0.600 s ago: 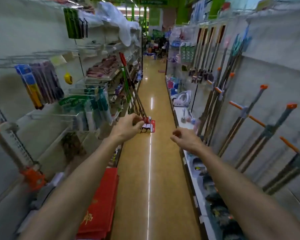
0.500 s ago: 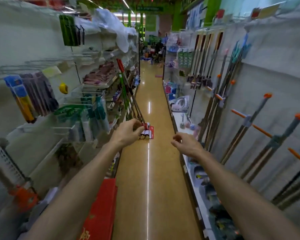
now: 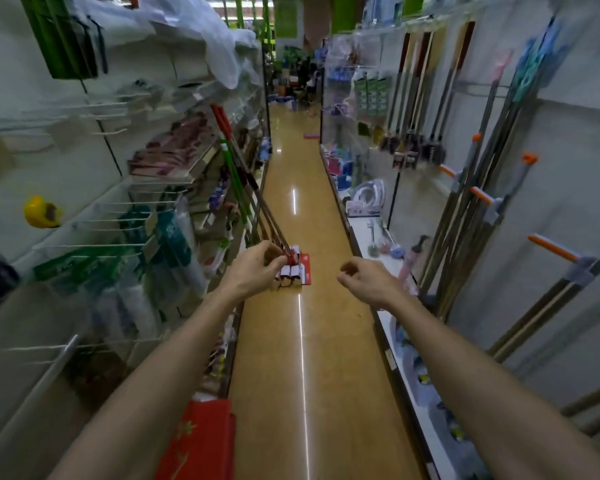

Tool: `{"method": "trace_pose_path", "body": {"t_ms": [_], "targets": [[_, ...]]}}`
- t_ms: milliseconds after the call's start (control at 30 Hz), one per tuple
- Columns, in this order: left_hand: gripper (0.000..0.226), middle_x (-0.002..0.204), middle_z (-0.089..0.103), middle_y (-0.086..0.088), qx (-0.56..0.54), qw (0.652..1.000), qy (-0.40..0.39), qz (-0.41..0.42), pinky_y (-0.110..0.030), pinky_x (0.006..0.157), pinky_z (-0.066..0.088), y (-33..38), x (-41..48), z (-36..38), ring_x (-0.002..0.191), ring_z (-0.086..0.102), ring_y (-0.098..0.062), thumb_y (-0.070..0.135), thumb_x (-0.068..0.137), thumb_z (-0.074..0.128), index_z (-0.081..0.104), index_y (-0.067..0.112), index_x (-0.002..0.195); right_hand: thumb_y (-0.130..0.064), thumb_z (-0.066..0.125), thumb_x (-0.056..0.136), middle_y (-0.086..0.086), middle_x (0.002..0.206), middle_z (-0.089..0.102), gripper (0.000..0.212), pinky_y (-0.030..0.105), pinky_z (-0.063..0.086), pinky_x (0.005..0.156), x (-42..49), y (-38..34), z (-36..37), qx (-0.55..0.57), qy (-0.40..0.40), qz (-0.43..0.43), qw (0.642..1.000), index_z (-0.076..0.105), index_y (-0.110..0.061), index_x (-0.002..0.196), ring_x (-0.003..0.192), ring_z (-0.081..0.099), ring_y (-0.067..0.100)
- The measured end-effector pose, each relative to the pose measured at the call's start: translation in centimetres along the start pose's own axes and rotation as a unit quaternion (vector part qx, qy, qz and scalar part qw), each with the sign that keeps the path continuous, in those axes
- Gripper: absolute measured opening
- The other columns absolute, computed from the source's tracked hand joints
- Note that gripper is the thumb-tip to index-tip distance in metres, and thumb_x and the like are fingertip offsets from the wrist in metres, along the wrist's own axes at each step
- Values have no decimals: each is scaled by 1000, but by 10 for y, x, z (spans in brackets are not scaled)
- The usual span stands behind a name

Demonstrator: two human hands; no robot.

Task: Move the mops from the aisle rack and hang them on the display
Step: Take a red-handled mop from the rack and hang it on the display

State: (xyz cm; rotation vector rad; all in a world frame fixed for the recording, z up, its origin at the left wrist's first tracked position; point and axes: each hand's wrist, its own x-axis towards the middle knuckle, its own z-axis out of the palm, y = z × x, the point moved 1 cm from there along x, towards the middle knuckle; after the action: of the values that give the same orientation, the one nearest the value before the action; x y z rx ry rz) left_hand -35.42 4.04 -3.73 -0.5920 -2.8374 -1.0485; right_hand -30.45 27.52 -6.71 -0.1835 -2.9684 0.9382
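Whether the left hand (image 3: 257, 268) grips the mops (image 3: 293, 273) is hidden.
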Motion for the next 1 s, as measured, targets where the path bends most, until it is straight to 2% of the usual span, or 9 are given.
{"method": "trace_pose_path", "body": {"t_ms": [100,233,333,467,633,800,900,1000], "targets": [[28,115,68,1,15,1000,-2,-7,-26,80,49,-18,70,6,99,60,-11,35,101,58,64,17,122,-39,58,99,5,128,70,40,46,56,97,74,7,-4,-4,7,-10,1000,64,-16,131,113,65,20],[29,115,71,-4,19,1000,9,-6,-28,85,52,-33,161,4,103,65,-16,32,101,59,65,12,121,-29,59,101,8,124,70,35,38,55,90,173,5,-19,-9,2,-27,1000,65,-11,131,107,64,20],[29,115,72,-6,14,1000,27,-6,-28,85,51,-47,222,1,102,64,-16,31,101,60,66,10,121,-29,59,100,9,120,71,32,45,58,91,243,2,-24,-16,0,-38,999,65,-14,128,103,67,23],[29,112,71,-3,-10,999,31,-21,-28,85,52,-74,293,6,101,65,-14,32,101,59,65,14,122,-30,59,101,5,119,70,31,36,54,84,324,6,-18,-23,-17,-49,998,63,-16,128,100,64,18],[29,114,69,-1,-18,999,19,-31,-26,85,51,-117,392,17,102,64,-12,32,101,59,64,14,123,-31,58,100,5,123,70,35,43,56,92,432,14,-2,-40,-28,-49,998,63,-14,130,108,65,20],[27,109,69,1,-26,999,22,-30,-26,83,49,-167,508,21,101,64,-14,32,101,59,66,14,120,-30,58,102,4,122,69,34,38,56,90,554,10,18,-42,-32,-46,998,63,-14,132,104,64,17],[27,107,70,1,-19,999,16,-26,-32,83,55,-195,578,15,98,66,-15,34,100,59,67,15,117,-31,57,102,4,121,70,35,43,57,91,625,0,22,-40,-35,-39,998,63,-15,132,105,65,18],[26,104,69,2,-19,999,13,-22,-29,79,54,-216,644,6,96,66,-13,33,101,58,67,15,118,-34,57,101,2,121,70,36,45,57,92,690,-9,25,-26,-29,-35,999,63,-16,132,106,65,19]]}}
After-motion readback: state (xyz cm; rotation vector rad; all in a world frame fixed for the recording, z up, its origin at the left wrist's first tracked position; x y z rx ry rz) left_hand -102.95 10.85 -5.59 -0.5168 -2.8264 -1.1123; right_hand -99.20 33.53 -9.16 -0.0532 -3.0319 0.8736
